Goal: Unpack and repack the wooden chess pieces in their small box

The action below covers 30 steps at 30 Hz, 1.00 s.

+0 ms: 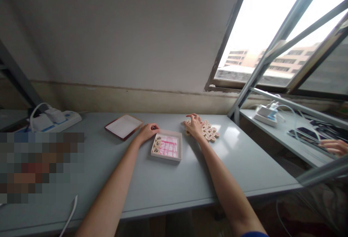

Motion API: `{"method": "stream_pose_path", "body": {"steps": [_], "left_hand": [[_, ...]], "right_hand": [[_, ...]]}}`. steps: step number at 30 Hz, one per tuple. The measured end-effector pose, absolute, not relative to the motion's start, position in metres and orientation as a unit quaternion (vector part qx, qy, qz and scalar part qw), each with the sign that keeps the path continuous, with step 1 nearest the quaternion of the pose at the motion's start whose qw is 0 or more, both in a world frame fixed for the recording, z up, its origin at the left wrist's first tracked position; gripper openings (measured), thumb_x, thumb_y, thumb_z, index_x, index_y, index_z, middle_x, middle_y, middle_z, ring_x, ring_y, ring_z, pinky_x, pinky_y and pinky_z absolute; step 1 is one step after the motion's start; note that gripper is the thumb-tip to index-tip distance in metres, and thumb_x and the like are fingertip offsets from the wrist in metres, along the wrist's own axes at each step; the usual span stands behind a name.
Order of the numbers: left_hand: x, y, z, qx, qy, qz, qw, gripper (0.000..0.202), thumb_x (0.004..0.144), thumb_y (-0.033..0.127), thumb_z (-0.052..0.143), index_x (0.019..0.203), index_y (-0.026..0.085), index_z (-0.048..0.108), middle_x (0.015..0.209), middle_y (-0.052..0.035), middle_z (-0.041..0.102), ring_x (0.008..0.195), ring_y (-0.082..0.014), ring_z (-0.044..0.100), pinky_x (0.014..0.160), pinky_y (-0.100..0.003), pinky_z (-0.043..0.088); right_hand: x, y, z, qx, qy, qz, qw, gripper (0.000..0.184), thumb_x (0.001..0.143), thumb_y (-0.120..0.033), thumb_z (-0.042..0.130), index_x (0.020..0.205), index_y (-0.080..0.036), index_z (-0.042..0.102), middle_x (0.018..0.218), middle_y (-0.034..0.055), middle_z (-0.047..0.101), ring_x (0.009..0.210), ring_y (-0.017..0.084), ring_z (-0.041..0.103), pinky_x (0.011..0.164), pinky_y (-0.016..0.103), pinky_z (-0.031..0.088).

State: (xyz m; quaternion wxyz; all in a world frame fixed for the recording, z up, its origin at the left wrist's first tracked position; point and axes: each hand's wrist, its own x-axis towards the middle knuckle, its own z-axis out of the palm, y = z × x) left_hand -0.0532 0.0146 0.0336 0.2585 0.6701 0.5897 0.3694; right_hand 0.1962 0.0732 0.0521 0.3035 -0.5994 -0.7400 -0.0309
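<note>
Round wooden xiangqi pieces (208, 131) lie heaped within easy reach of my right grip (194, 126), curled over their edge; my left grip (148, 132) rests beside the white pink-gridded tray (165, 157), holding three pieces. I cannot tell whether either grip holds one.

On the table (163, 182): square tray (169, 156), xiangqi pieces (208, 131), shallow lid (124, 127), power strip (66, 121)
In the tray: three xiangqi pieces (157, 145), along its left wall
Right of the tray: heap of xiangqi pieces (208, 131)
Left and farther: shallow lid
Far left: power strip
</note>
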Motion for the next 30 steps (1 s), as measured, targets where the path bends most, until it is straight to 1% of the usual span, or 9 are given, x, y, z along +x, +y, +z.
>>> {"method": "stream_pose_path", "body": {"steps": [2, 4, 7, 9, 15, 20, 22, 27, 30], "left_hand": [[-0.053, 0.014, 0.034, 0.670, 0.588, 0.371, 0.261, 0.021, 0.064, 0.032, 0.052, 0.070, 0.016, 0.064, 0.074, -0.0040, 0.065, 0.072, -0.0169, 0.057, 0.066, -0.024, 0.043], [-0.053, 0.014, 0.034, 0.675, 0.581, 0.373, 0.261, 0.021, 0.064, 0.032, 0.052, 0.070, 0.016, 0.064, 0.073, -0.0038, 0.065, 0.072, -0.0171, 0.057, 0.066, -0.025, 0.043], [-0.053, 0.015, 0.033, 0.684, 0.571, 0.375, 0.256, 0.023, 0.066, 0.033, 0.050, 0.071, 0.015, 0.063, 0.072, -0.0031, 0.065, 0.072, -0.0168, 0.057, 0.067, -0.025, 0.043], [-0.053, 0.015, 0.033, 0.687, 0.569, 0.374, 0.253, 0.022, 0.066, 0.032, 0.049, 0.070, 0.016, 0.063, 0.073, -0.0028, 0.065, 0.073, -0.0165, 0.057, 0.069, -0.024, 0.043], [-0.055, 0.017, 0.033, 0.688, 0.565, 0.378, 0.254, 0.020, 0.066, 0.029, 0.049, 0.069, 0.016, 0.064, 0.072, -0.0026, 0.065, 0.073, -0.0154, 0.057, 0.069, -0.023, 0.042], [-0.054, 0.016, 0.033, 0.687, 0.563, 0.375, 0.267, 0.021, 0.064, 0.030, 0.050, 0.069, 0.015, 0.063, 0.069, -0.0022, 0.063, 0.066, -0.0142, 0.055, 0.060, -0.022, 0.040], [-0.054, 0.015, 0.034, 0.681, 0.568, 0.372, 0.273, 0.021, 0.064, 0.031, 0.050, 0.069, 0.015, 0.062, 0.068, -0.0020, 0.062, 0.065, -0.0143, 0.054, 0.058, -0.022, 0.040], [-0.053, 0.014, 0.036, 0.683, 0.567, 0.375, 0.269, 0.022, 0.064, 0.032, 0.050, 0.068, 0.014, 0.062, 0.069, -0.0028, 0.062, 0.069, -0.0159, 0.055, 0.062, -0.024, 0.041], [-0.053, 0.014, 0.035, 0.682, 0.570, 0.372, 0.267, 0.022, 0.064, 0.031, 0.049, 0.069, 0.014, 0.062, 0.069, -0.0026, 0.062, 0.069, -0.0158, 0.055, 0.062, -0.024, 0.041]], "right_hand": [[0.189, 0.066, 0.063, -0.562, -0.756, -0.022, 0.335, 0.027, 0.079, -0.033, 0.049, 0.104, -0.023, 0.054, 0.113, 0.0082, 0.047, 0.104, 0.026, 0.040, 0.083, 0.041, 0.033], [0.179, 0.056, 0.073, -0.473, -0.817, 0.018, 0.329, 0.022, 0.081, -0.029, 0.048, 0.100, -0.022, 0.056, 0.105, 0.0063, 0.052, 0.097, 0.022, 0.045, 0.081, 0.036, 0.035], [0.158, 0.036, 0.078, -0.297, -0.921, 0.077, 0.240, 0.019, 0.079, -0.026, 0.055, 0.098, -0.025, 0.058, 0.099, 0.0030, 0.055, 0.091, 0.017, 0.047, 0.079, 0.029, 0.035], [0.144, 0.022, 0.074, -0.246, -0.949, 0.066, 0.186, 0.024, 0.075, -0.027, 0.061, 0.099, -0.026, 0.058, 0.101, 0.0031, 0.055, 0.093, 0.017, 0.047, 0.079, 0.029, 0.034], [0.126, 0.007, 0.066, -0.269, -0.947, 0.013, 0.173, 0.030, 0.073, -0.034, 0.064, 0.100, -0.022, 0.056, 0.098, 0.0057, 0.055, 0.093, 0.019, 0.045, 0.076, 0.031, 0.031], [0.150, 0.028, 0.075, -0.359, -0.901, -0.006, 0.245, 0.023, 0.076, -0.039, 0.058, 0.095, -0.025, 0.057, 0.099, 0.0041, 0.053, 0.095, 0.021, 0.042, 0.079, 0.033, 0.030], [0.167, 0.040, 0.073, -0.417, -0.873, -0.021, 0.252, 0.021, 0.078, -0.038, 0.055, 0.095, -0.025, 0.057, 0.100, 0.0049, 0.051, 0.096, 0.022, 0.042, 0.079, 0.034, 0.031], [0.200, 0.057, 0.062, -0.492, -0.847, -0.069, 0.191, 0.020, 0.076, -0.028, 0.056, 0.095, -0.022, 0.057, 0.104, 0.0078, 0.050, 0.097, 0.025, 0.042, 0.078, 0.035, 0.032], [0.197, 0.052, 0.070, -0.507, -0.831, -0.091, 0.208, 0.025, 0.076, -0.025, 0.056, 0.101, -0.021, 0.054, 0.105, 0.0094, 0.050, 0.098, 0.026, 0.042, 0.077, 0.036, 0.032]]}}
